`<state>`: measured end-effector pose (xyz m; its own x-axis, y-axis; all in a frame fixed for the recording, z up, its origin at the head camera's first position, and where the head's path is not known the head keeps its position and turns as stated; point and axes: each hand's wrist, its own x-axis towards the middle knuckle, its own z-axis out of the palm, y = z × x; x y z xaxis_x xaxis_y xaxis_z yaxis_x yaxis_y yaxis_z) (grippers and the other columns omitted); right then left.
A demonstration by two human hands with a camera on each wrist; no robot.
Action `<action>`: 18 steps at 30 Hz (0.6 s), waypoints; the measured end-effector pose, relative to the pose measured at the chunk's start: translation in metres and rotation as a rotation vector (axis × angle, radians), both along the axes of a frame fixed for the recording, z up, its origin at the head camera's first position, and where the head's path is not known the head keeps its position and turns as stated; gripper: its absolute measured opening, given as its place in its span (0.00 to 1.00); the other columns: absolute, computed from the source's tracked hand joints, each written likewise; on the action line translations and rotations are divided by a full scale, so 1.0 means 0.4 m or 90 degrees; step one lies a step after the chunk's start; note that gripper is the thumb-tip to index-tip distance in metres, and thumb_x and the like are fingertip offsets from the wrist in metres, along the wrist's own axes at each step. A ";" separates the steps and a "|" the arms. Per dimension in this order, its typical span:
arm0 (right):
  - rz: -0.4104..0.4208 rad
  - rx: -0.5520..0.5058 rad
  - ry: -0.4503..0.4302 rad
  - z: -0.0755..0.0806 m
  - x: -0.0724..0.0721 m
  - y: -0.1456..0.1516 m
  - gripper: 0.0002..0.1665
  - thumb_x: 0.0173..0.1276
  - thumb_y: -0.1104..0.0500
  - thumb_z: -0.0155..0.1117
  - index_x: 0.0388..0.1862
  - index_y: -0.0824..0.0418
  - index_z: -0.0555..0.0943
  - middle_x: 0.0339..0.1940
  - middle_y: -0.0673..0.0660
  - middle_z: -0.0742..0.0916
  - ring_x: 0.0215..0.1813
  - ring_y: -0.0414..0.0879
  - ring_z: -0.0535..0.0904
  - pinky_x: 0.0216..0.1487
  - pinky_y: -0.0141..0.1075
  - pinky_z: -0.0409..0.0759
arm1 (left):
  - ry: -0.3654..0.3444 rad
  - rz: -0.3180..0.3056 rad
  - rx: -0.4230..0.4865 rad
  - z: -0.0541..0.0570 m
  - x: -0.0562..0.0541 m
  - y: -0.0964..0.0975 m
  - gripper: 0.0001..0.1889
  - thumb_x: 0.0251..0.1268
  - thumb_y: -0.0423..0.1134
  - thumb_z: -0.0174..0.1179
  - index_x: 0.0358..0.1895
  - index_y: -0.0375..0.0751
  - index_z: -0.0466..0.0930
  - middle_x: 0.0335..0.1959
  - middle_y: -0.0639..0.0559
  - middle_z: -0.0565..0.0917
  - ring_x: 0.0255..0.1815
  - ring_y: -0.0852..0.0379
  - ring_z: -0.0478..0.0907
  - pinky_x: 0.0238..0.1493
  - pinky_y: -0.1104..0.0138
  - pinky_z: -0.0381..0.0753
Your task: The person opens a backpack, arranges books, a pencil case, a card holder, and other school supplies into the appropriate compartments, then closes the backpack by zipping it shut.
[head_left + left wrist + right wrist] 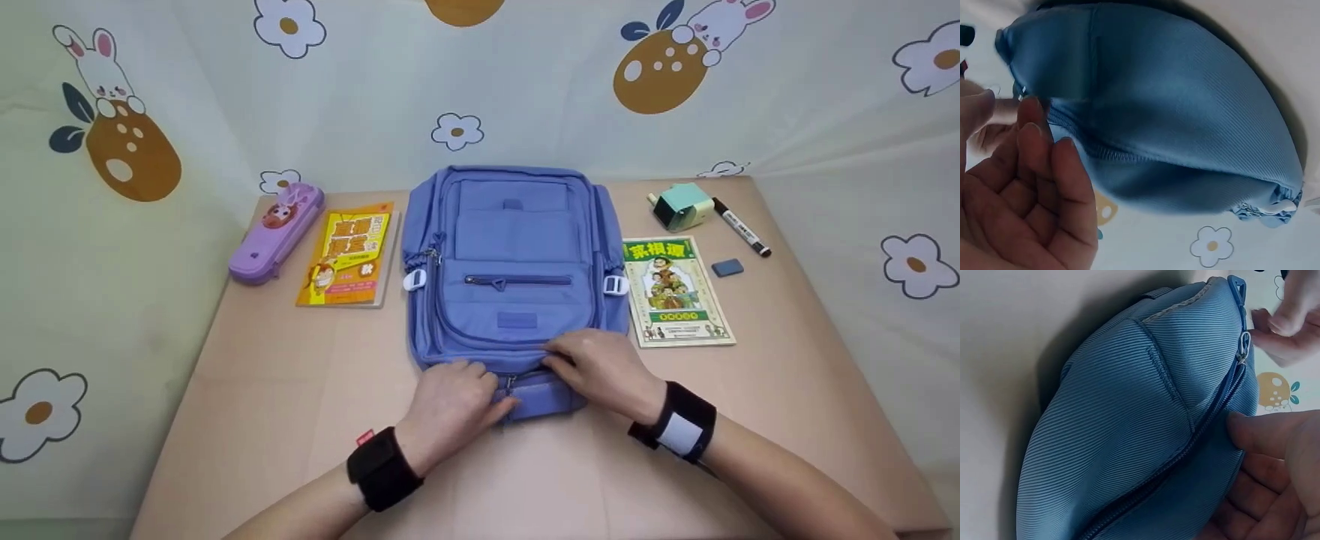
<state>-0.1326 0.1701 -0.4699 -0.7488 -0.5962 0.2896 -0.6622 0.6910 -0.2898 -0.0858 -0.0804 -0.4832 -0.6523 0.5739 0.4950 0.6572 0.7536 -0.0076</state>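
Observation:
A blue backpack (517, 244) lies front side up on the table, its top end toward me. At that end my right hand (611, 375) pinches the fabric beside a zipper, thumb above and fingers beneath. The zipper (1148, 486) runs along the curved end in the right wrist view, its slider (1243, 354) by the corner seam and its blue pull (1236, 291) loose from any fingers. My left hand (450, 409) is at the same end, left of the slider. Its fingers (1072, 180) are loosely bent, with nothing seen between them; their tips are close to the zipper.
To the left lie a purple pencil case (274, 232) and an orange book (349, 259). At the right are a green-and-white book (675, 292), a mint-green sharpener (684, 206), a black-and-white marker (741, 227) and a blue eraser (727, 268). Printed cloth (525, 90) hangs behind.

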 end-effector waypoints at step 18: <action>-0.012 -0.009 -0.034 -0.003 0.002 -0.003 0.05 0.68 0.55 0.72 0.41 0.53 0.89 0.34 0.48 0.90 0.35 0.42 0.86 0.37 0.40 0.84 | -0.005 0.032 -0.016 -0.014 -0.001 0.013 0.08 0.65 0.41 0.68 0.28 0.46 0.82 0.23 0.55 0.80 0.24 0.56 0.77 0.17 0.64 0.75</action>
